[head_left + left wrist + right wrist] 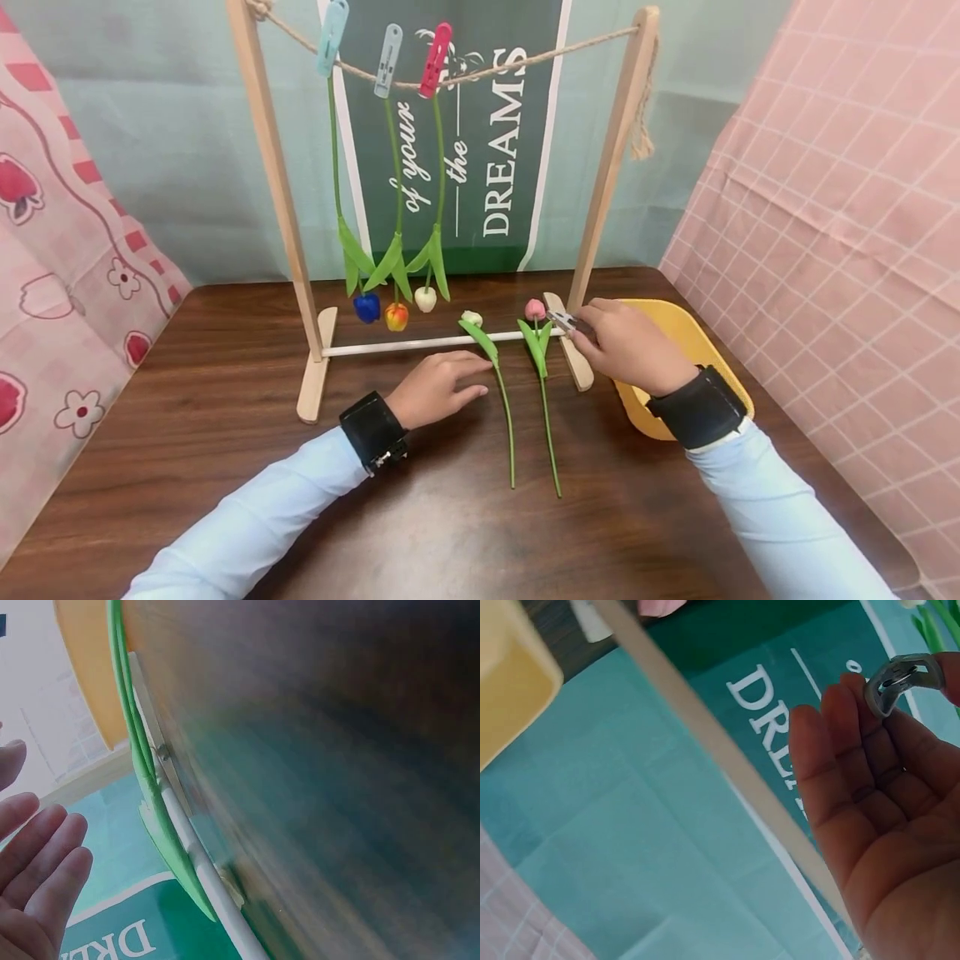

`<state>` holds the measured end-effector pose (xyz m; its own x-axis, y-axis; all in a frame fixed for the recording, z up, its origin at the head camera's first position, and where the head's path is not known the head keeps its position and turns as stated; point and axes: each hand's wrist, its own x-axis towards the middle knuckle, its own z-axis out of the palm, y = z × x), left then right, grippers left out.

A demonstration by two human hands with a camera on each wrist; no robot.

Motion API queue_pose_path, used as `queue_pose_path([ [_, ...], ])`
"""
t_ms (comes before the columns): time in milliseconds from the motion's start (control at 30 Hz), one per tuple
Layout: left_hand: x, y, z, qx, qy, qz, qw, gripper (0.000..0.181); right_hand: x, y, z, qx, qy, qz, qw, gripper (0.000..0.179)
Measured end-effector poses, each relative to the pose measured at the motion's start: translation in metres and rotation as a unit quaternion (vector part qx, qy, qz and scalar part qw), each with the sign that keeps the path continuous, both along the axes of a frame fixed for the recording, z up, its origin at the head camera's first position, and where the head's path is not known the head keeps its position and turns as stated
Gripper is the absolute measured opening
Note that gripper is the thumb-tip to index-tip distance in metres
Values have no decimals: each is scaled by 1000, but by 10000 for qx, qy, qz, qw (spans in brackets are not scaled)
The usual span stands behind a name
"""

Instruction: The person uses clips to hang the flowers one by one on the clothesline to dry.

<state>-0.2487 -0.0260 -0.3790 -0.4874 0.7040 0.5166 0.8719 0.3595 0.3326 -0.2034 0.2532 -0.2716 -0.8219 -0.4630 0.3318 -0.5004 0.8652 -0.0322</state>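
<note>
My right hand [633,346] pinches a grey clothespin [891,681] between thumb and fingers, beside the right post of a wooden rack. In the head view the clothespin's tip reaches close to a pink artificial tulip [535,310], whose stem lies toward me on the table. Left of that lies a white artificial tulip [472,318] with a green stem and leaf. My left hand [442,387] hovers low with fingers extended, fingertips right at this tulip's leaf. Nothing is in its grasp. In the left wrist view its fingers [56,859] are apart from the green stems.
A rope [517,68] spans the rack's posts [277,167]. Blue, grey and red clothespins [437,58] hold blue, orange and white tulips [426,298] upside down. A white rod [390,345] joins the feet. A yellow basket [693,342] stands under my right wrist.
</note>
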Motion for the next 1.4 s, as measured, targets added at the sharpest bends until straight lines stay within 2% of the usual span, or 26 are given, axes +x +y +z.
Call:
queue_pose_path([
  [200,-9,7,-1,-537,638,-61,9965,34,-2,-12,-8,-495,82,236,9985,12],
  [433,-20,14,-2,-930,1418,-317,9850,30,-4,-16,-13,-751,169,277,9966,16],
  [667,-28,22,-4,-1302,2097,-587,9673,23,-6,-16,-19,-803,179,357,9960,19],
  [867,-31,30,-5,-1777,2645,-794,9445,19,-6,-16,-25,-833,37,224,9963,19],
  [1033,-33,35,-5,-1886,2910,-926,9334,19,-4,-14,-27,-879,-123,159,9959,19],
  [1233,-35,41,-7,-1838,3106,-956,9277,16,-3,-11,-29,-941,-202,141,9953,16],
  [1400,-35,45,-9,-1818,3114,-1048,9268,15,-2,-9,-32,-1031,-215,97,9944,17],
])
